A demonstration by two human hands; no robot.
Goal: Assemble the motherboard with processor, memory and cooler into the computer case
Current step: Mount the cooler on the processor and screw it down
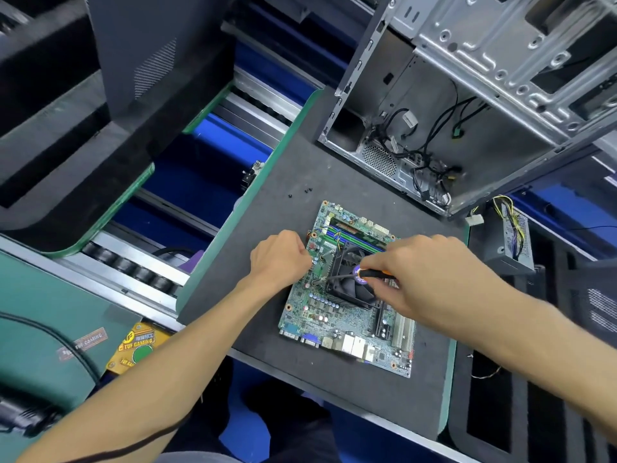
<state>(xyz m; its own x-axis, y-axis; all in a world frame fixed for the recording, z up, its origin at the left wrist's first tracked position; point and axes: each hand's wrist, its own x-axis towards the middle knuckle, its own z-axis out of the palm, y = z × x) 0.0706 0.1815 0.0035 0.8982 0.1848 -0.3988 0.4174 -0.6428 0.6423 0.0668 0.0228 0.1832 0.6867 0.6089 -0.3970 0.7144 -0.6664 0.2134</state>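
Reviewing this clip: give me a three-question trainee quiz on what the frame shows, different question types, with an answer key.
1. True or false: the motherboard already sits inside the computer case.
2. Multiple choice: the tip of the screwdriver in the right hand points at A) a cooler screw at the left edge of the cooler, B) the rear ports, C) the loose screws on the mat.
3. Fill in: the left hand rests at the board's ___ edge.

Key: 1 false, the board lies on the mat in front of the open case. 2 A. 3 left.
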